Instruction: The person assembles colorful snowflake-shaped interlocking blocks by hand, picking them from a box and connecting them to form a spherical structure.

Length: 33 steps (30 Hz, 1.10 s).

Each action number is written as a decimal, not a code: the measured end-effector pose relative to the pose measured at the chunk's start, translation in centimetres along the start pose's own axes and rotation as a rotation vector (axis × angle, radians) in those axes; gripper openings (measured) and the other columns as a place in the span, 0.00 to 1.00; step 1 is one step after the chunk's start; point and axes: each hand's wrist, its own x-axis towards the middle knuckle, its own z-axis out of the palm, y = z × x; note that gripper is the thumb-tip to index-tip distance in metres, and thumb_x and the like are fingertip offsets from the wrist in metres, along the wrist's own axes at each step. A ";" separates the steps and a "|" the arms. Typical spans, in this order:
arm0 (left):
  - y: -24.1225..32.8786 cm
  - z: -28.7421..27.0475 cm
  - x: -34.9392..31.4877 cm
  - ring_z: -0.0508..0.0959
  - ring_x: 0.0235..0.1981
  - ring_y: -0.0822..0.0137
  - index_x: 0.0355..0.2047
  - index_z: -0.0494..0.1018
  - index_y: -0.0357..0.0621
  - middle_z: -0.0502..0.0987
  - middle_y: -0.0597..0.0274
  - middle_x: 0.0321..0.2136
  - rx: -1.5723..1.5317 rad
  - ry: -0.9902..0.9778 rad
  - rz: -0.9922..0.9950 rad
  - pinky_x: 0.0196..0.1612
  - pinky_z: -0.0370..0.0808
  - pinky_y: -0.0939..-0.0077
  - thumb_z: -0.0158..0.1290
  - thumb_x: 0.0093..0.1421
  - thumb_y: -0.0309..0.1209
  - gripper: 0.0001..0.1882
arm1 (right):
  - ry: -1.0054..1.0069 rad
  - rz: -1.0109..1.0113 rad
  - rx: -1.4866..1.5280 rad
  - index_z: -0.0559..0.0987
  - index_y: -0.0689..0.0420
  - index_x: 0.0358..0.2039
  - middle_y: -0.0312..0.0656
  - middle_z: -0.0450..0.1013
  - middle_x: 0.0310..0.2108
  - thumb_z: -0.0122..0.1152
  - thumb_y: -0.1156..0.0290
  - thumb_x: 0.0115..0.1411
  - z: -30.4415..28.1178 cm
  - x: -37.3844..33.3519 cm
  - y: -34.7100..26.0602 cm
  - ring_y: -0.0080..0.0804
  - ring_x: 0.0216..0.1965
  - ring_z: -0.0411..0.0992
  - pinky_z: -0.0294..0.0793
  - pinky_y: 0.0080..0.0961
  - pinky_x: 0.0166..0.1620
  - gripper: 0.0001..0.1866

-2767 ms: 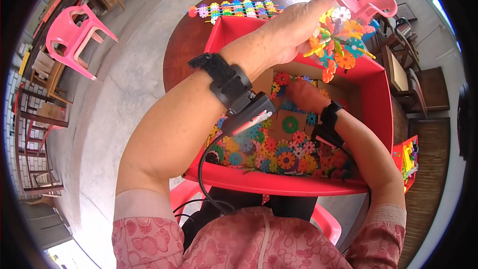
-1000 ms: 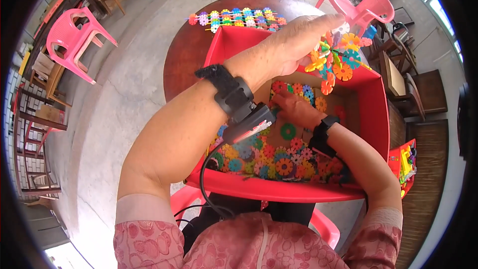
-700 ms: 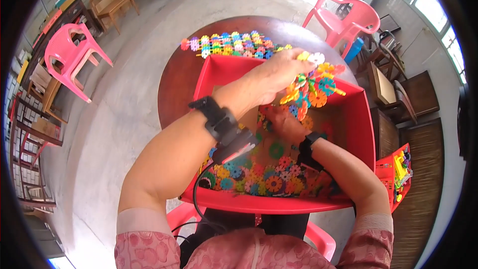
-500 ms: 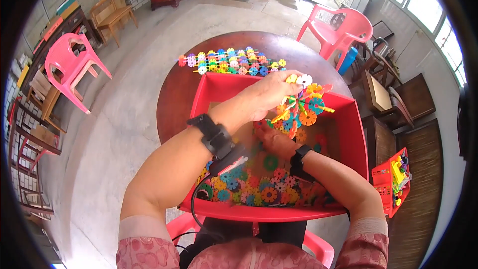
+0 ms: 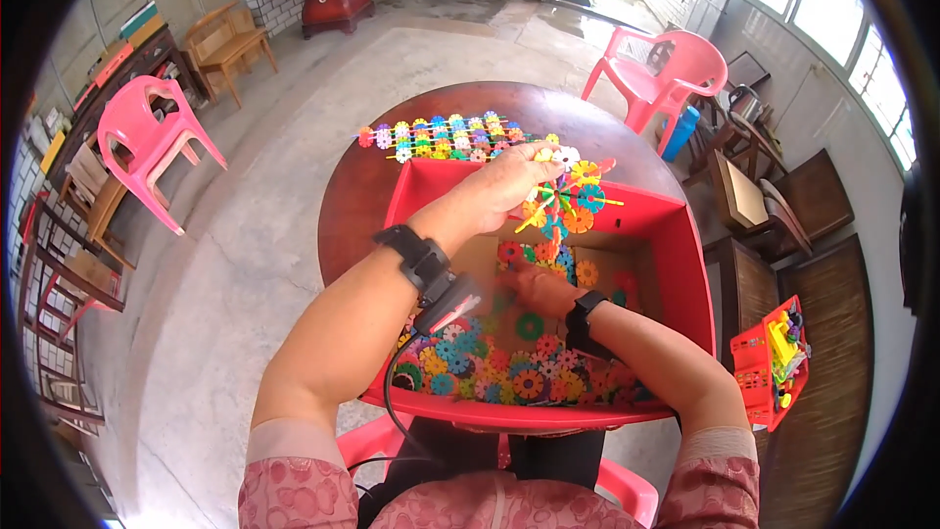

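My left hand (image 5: 517, 176) grips a cluster of interlocked snowflake discs (image 5: 587, 198), joined at many angles in white, yellow, orange and teal. The cluster hangs over the far part of an open red box (image 5: 548, 418). Inside the box, below the cluster, reaches my right hand (image 5: 543, 292). Its fingertips are blurred, so whether they hold a disc cannot be made out. Loose snowflake discs (image 5: 509, 372) in many colours lie heaped along the box's near side, and a smaller group (image 5: 548, 255) lies beyond my right hand. A single green disc (image 5: 530, 326) rests on the brown bottom.
Behind the box, a flat lattice of joined discs (image 5: 441, 137) lies on the round wooden table (image 5: 357, 206). Pink plastic chairs stand at far right (image 5: 656, 73) and left (image 5: 157, 142). A red basket of toys (image 5: 774, 362) is at the right.
My left hand and the cluster have shifted slightly left in the picture. My right hand has moved a little lower, away from the cluster, and more of the far discs show.
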 end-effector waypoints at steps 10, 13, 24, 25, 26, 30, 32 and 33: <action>0.8 0.2 0.6 0.76 0.30 0.74 0.49 0.65 0.38 0.73 0.63 0.35 0.011 -0.028 0.068 0.25 0.76 0.80 0.49 0.61 0.29 0.17 | 0.314 -0.008 -0.023 0.73 0.59 0.28 0.43 0.71 0.25 0.57 0.77 0.49 -4.0 0.7 5.6 0.33 0.29 0.71 0.70 0.28 0.31 0.05; 0.7 0.3 0.6 0.75 0.34 0.75 0.50 0.65 0.37 0.73 0.63 0.37 0.014 -0.077 0.068 0.30 0.75 0.79 0.48 0.61 0.30 0.18 | 0.227 -0.063 0.252 0.73 0.58 0.31 0.37 0.71 0.26 0.55 0.77 0.53 -5.3 0.4 5.7 0.25 0.29 0.69 0.69 0.24 0.31 0.04; 0.0 -0.1 -0.1 0.74 0.42 0.70 0.50 0.66 0.36 0.73 0.59 0.42 0.092 -0.065 0.075 0.43 0.72 0.76 0.49 0.60 0.27 0.17 | 0.265 -0.109 0.455 0.74 0.59 0.44 0.39 0.76 0.33 0.61 0.78 0.49 -13.4 -4.3 0.5 0.24 0.31 0.70 0.71 0.28 0.33 0.18; 0.0 0.1 0.1 0.75 0.41 0.68 0.50 0.65 0.36 0.73 0.58 0.41 0.007 -0.059 0.098 0.42 0.74 0.75 0.49 0.60 0.26 0.18 | 0.286 0.034 0.368 0.75 0.60 0.39 0.42 0.76 0.30 0.59 0.80 0.48 -13.1 -4.0 1.6 0.30 0.30 0.73 0.72 0.30 0.34 0.15; 0.0 0.2 0.6 0.76 0.40 0.67 0.51 0.63 0.35 0.73 0.56 0.41 -0.064 -0.063 0.115 0.42 0.75 0.73 0.48 0.61 0.26 0.18 | 0.285 0.040 0.375 0.75 0.60 0.39 0.42 0.76 0.30 0.59 0.80 0.48 -12.6 -3.6 2.4 0.30 0.30 0.73 0.72 0.30 0.34 0.15; 0.7 -0.7 1.1 0.76 0.38 0.68 0.54 0.60 0.33 0.73 0.56 0.39 -0.065 -0.021 0.223 0.42 0.76 0.72 0.49 0.60 0.27 0.22 | 0.241 -0.162 0.113 0.76 0.60 0.30 0.44 0.74 0.27 0.59 0.74 0.49 -8.3 -1.5 2.4 0.41 0.31 0.74 0.72 0.31 0.35 0.07; 1.1 -0.4 0.8 0.76 0.36 0.70 0.50 0.63 0.35 0.73 0.59 0.37 -0.032 0.017 0.221 0.39 0.76 0.74 0.49 0.61 0.29 0.19 | 0.149 -0.206 -0.047 0.76 0.57 0.34 0.45 0.73 0.32 0.60 0.72 0.48 -4.9 -0.2 3.1 0.43 0.38 0.72 0.72 0.33 0.39 0.11; 0.9 -0.6 1.0 0.76 0.36 0.70 0.50 0.63 0.35 0.73 0.59 0.37 -0.031 0.024 0.221 0.39 0.76 0.74 0.49 0.61 0.29 0.19 | 0.146 -0.211 -0.046 0.76 0.57 0.34 0.45 0.73 0.32 0.60 0.72 0.48 -3.9 -0.1 2.4 0.43 0.38 0.72 0.72 0.33 0.39 0.11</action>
